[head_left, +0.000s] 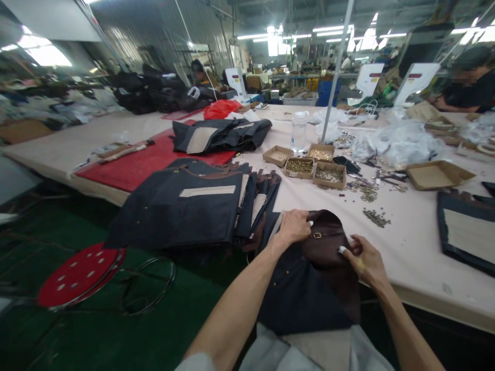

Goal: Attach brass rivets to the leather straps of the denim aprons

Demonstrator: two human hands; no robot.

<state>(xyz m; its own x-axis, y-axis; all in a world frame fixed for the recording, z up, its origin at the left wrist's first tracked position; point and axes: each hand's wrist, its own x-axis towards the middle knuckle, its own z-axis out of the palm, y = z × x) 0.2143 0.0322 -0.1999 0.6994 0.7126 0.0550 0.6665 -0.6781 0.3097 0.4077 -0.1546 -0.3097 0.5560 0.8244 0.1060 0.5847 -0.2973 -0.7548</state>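
A dark navy fabric bag panel (pixel 297 293) with dark brown leather (pixel 328 252) along its right side lies over the table's front edge and my lap. A small brass-coloured buckle (pixel 317 235) sits on the leather. My left hand (pixel 293 226) is closed on the panel's upper edge, beside the buckle. At the leather's right edge my right hand (pixel 365 260) has its thumb on the surface and its fingers curled behind, closed on it. White coverings show on both thumbs. Just left lies a stack of similar navy panels (pixel 185 206) with beige strips.
Cardboard trays of small metal parts (pixel 329 175) stand ahead, with loose rivets (pixel 376 217) nearby. A clear bottle (pixel 299 132) and a metal pole (pixel 336 77) rise behind. Another panel (pixel 469 232) lies right. A red stool (pixel 79 275) is at lower left. Co-workers sit farther back.
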